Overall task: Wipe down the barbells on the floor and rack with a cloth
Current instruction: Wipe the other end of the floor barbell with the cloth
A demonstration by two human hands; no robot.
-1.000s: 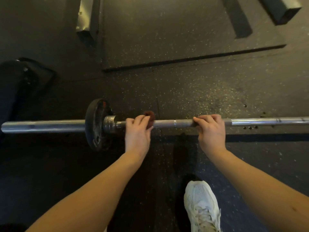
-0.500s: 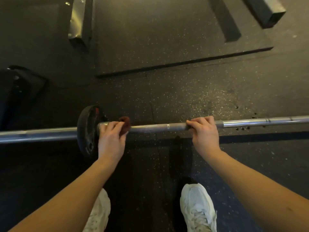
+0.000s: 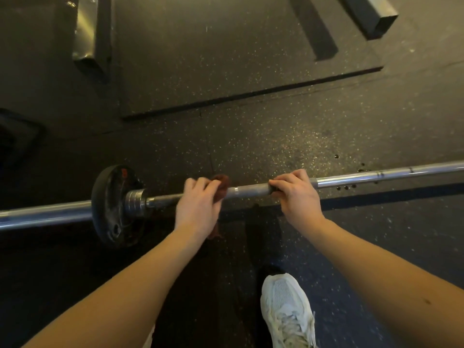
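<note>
Floor: dark rubber floor with pale speckles, dimly lit, seen from above.
Barbell: a steel barbell lies across the floor from the left edge to the right edge, its right end a little farther away in this view.
Cloth: a reddish-brown cloth is wrapped on the shaft, showing past the fingers and hanging a little below the bar.
Left hand: the left hand has its fingers curled over the shaft with the cloth underneath (the hand is blurred, so finer detail is lost).
Right hand: the right hand grips the bare shaft overhand, apart from the left hand, with a stretch of dull grey bar between them.
Plate: one black weight plate stands on edge on the sleeve, left of the left hand and against the ribbed collar.
Droplets: small dark spots dot the floor just beside the bar, right of the right hand.
Shoe: a white laced shoe stands on the floor below the hands.
Mat: a raised black mat lies beyond the bar.
Beams: a metal beam ends at the mat's left side, and a second beam ends at the top right.
Left edge: a dark shape, too dim to identify.
</note>
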